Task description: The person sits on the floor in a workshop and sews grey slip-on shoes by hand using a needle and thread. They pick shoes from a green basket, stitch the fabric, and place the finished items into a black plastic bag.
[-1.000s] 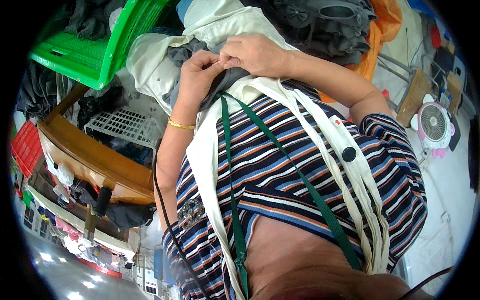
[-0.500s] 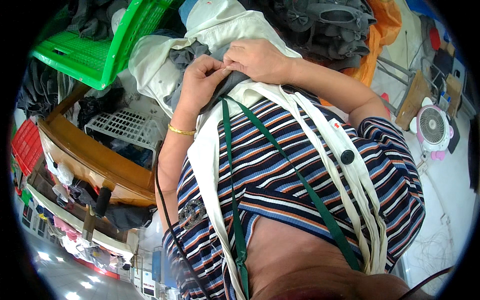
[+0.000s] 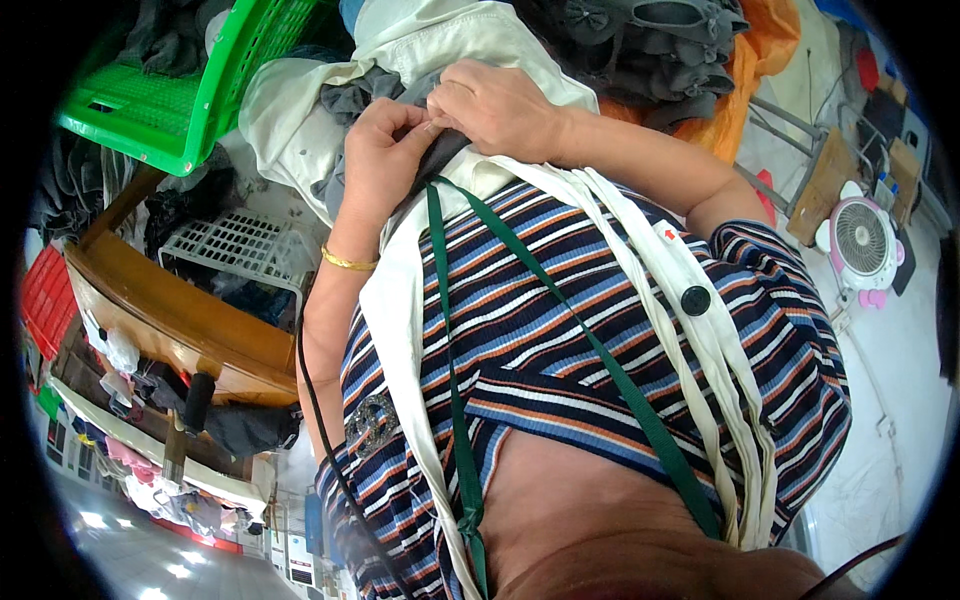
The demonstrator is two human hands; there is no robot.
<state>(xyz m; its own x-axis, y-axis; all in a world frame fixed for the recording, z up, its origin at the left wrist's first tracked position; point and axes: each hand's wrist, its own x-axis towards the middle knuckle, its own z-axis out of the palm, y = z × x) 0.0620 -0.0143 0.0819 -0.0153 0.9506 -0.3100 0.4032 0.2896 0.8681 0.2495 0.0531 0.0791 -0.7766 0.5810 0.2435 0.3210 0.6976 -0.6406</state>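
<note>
My left hand [image 3: 380,160] and my right hand [image 3: 500,105] meet at the top middle, fingertips pinched together on a dark grey garment [image 3: 440,150] that lies over a cream-white garment [image 3: 300,110]. The left wrist wears a gold bracelet [image 3: 348,262]. Cream straps [image 3: 700,320] with a black button and a green lanyard [image 3: 450,330] hang over my striped shirt [image 3: 560,330], which fills the middle of the view.
A green plastic crate [image 3: 180,100] stands at the upper left above a white lattice basket [image 3: 235,245] and a wooden bench edge [image 3: 160,320]. Grey clothes on orange fabric [image 3: 750,70] lie at the top right. A small pink and white fan [image 3: 865,240] sits on the right.
Both hands stayed pinched on the dark grey garment and shifted only slightly; the fingers worked a little at the same spot.
</note>
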